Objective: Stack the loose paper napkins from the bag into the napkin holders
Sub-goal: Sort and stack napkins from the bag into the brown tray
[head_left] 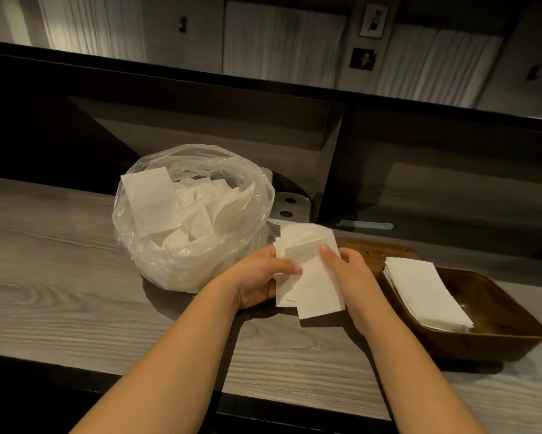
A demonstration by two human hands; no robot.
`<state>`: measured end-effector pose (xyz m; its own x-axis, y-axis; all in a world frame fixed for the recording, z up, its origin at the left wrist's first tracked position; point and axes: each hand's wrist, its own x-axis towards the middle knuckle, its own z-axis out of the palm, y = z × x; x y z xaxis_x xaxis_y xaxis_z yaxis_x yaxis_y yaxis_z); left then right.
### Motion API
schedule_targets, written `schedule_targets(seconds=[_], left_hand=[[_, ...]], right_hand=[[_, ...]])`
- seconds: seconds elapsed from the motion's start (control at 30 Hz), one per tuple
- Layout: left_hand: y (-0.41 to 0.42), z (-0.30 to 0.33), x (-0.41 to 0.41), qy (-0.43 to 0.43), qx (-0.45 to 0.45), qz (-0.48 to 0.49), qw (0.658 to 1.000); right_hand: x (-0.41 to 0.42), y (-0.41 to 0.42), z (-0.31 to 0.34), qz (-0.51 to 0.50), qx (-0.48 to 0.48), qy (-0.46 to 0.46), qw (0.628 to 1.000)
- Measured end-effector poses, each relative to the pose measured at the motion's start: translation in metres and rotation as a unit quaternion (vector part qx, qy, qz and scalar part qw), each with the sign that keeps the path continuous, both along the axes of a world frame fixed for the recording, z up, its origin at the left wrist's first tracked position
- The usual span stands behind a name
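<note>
**Squaring a handful of napkins between both hands**

Holding a loose bundle of white paper napkins [307, 270] just above the grey wood-grain counter [60, 277], the person has a hand on each side of it. The left hand [260, 277] grips the bundle's left edge, thumb lying across the top sheet and fingers curled underneath. The right hand [354, 277] clasps the right edge, thumb pressed on the upper face and the remaining fingers hidden behind the paper. The bundle sits between the two palms, its sheets uneven, with the nearest corners sticking out below both grips and the far end fanned out

Just to the left of the bundle, touching or nearly touching its far corner, stands a clear crumpled plastic bag [194, 211], open at the top and filled with more jumbled white napkins. To the right, a dark brown wooden tray-shaped napkin holder [498, 327] rests on the counter with a neat stack of white napkins [426, 292] lying in it, close beside the right wrist. Behind the bag, a small grey perforated metal object [291, 205] is partly hidden
</note>
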<state>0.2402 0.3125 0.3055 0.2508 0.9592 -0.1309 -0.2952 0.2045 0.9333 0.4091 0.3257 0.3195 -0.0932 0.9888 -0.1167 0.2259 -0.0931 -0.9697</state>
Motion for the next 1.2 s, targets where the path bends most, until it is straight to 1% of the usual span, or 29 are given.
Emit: schedule_targets(seconds=[0.1, 0.13, 0.17, 0.27, 0.37, 0.47, 0.6, 0.73, 0.8, 0.87, 0.93, 0.97, 1.03, 1.07, 1.13, 1.2], left_hand=[[0.000, 0.000, -0.001, -0.016, 0.010, -0.001, 1.000], [-0.001, 0.000, -0.001, -0.011, 0.011, -0.006, 1.000], [-0.001, 0.000, -0.001, -0.004, 0.012, -0.012, 1.000], [-0.002, 0.000, -0.002, 0.002, 0.015, -0.020, 1.000], [0.000, -0.001, -0.002, -0.006, 0.003, -0.024, 1.000], [0.002, -0.001, -0.001, -0.013, -0.010, -0.014, 1.000], [0.004, 0.000, 0.000, -0.061, -0.024, 0.007, 0.998], [0.003, -0.002, 0.011, -0.048, -0.030, 0.026, 0.998], [0.004, -0.005, 0.017, -0.067, -0.040, 0.047, 0.996], [0.003, -0.005, 0.019, -0.106, -0.064, 0.058, 0.991], [0.003, -0.004, 0.017, -0.136, -0.096, 0.068, 0.984], [0.002, -0.003, 0.017, -0.141, -0.107, 0.072, 0.982], [0.002, -0.002, 0.015, -0.129, -0.112, 0.072, 0.983], [0.002, -0.002, 0.015, -0.123, -0.113, 0.071, 0.983], [0.003, -0.002, 0.014, -0.125, -0.125, 0.071, 0.982], [0.005, -0.004, 0.013, -0.120, -0.131, 0.084, 0.980]], right_hand=[[0.003, -0.002, 0.005, -0.003, -0.077, 0.158, 0.984], [0.004, -0.002, 0.006, 0.001, -0.074, 0.185, 0.980], [0.004, -0.001, 0.004, 0.004, -0.051, 0.191, 0.980], [0.002, 0.000, 0.002, -0.033, 0.053, 0.174, 0.983], [0.002, 0.002, 0.002, -0.076, 0.154, 0.129, 0.977], [0.003, 0.003, 0.000, -0.094, 0.221, 0.095, 0.966], [-0.001, 0.006, -0.004, -0.094, 0.240, 0.090, 0.962], [-0.006, 0.009, -0.006, -0.089, 0.231, 0.072, 0.966], [-0.006, 0.011, -0.005, -0.082, 0.217, 0.087, 0.969], [-0.006, 0.014, -0.004, -0.073, 0.184, 0.107, 0.974], [-0.008, 0.018, -0.002, -0.076, 0.152, 0.099, 0.980], [-0.010, 0.020, 0.000, -0.082, 0.146, 0.080, 0.983], [-0.011, 0.025, 0.004, -0.101, 0.166, 0.037, 0.980], [-0.012, 0.026, 0.007, -0.110, 0.189, 0.031, 0.975], [-0.011, 0.026, 0.016, -0.131, 0.243, 0.045, 0.960], [-0.008, 0.022, 0.025, -0.161, 0.283, 0.083, 0.942]])
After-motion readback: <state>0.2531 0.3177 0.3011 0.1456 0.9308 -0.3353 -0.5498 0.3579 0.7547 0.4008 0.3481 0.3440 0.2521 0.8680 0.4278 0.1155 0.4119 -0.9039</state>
